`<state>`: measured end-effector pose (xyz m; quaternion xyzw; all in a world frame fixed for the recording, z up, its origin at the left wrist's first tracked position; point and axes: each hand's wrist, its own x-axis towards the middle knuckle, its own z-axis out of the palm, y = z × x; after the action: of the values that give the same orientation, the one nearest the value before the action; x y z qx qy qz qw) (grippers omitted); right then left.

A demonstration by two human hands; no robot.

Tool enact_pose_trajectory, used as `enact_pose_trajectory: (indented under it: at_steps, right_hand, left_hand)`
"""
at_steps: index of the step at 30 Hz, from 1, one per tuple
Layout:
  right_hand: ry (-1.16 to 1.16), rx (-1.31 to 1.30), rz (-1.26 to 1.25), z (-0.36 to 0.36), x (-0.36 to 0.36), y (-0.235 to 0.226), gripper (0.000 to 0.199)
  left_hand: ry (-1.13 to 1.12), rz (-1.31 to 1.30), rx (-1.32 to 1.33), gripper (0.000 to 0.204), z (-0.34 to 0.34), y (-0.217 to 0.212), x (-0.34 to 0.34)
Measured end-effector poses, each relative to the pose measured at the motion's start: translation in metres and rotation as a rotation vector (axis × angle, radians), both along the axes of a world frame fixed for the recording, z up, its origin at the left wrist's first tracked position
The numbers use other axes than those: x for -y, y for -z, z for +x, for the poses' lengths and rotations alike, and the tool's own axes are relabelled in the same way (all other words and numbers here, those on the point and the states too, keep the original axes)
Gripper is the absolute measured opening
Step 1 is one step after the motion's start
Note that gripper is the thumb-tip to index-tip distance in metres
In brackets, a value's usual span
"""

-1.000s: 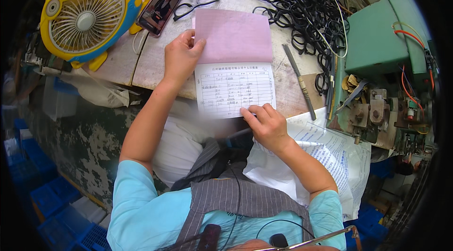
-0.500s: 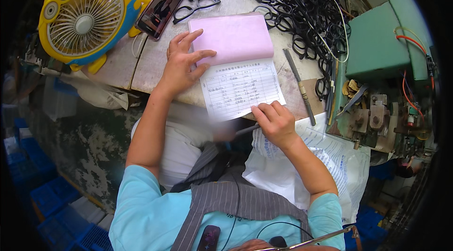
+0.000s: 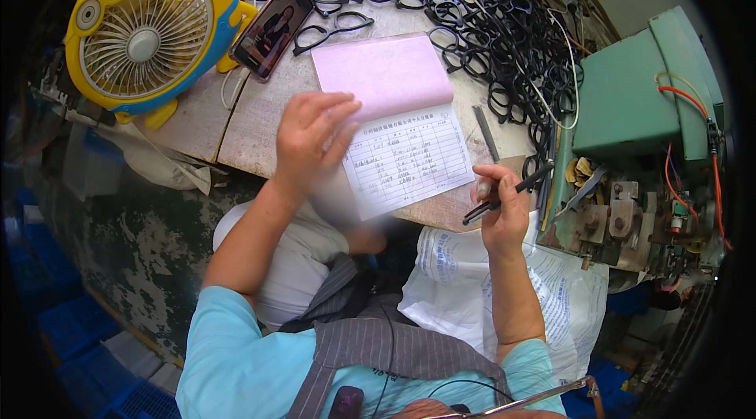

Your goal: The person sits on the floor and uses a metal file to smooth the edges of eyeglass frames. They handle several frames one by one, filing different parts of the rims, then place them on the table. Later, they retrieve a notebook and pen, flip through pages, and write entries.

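Observation:
A form pad lies on the table edge, with its pink cover sheet [image 3: 383, 72] folded back and a white printed form [image 3: 408, 161] bearing handwriting below it. My left hand [image 3: 311, 139] is over the pad's left edge, fingers stretched out and slightly blurred; it holds nothing I can see. Right of the form, my right hand [image 3: 504, 214] is raised with a black pen [image 3: 529, 182] across its curled fingers. The pen slants, one end pointing down toward the form's lower right corner. Behind this hand a grey rod [image 3: 486, 134] lies on the table.
Black eyeglass frames [image 3: 504, 33] are heaped at the back and right. A yellow fan [image 3: 143, 41] and a propped phone [image 3: 272, 29] stand at left. To the right is a green machine [image 3: 634, 88] with hoses. A white plastic sack [image 3: 449, 269] hangs below the table edge.
My right hand has left the form's lower edge, moving right and turning up with the pen. My left hand has slid down from the pink sheet. The pad sits slightly lower in view.

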<state>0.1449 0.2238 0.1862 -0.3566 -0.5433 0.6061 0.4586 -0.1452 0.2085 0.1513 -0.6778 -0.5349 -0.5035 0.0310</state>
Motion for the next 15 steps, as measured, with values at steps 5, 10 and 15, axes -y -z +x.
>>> enact_pose_trajectory:
  at_steps: [5,10,15]
  right_hand:
    - [-0.005,0.348,0.401,-0.027,0.021,0.008,0.059]
    - [-0.091,0.269,0.422,-0.04,0.046,0.002,0.06]
    - [-0.333,0.387,0.376,-0.026,0.05,0.003,0.058]
  left_hand:
    - [0.728,-0.518,0.336,0.043,0.056,-0.015,0.04]
    - [0.982,-0.716,0.432,0.041,0.08,-0.008,0.058]
    - [1.221,-0.647,0.486,0.031,0.086,0.002,0.064]
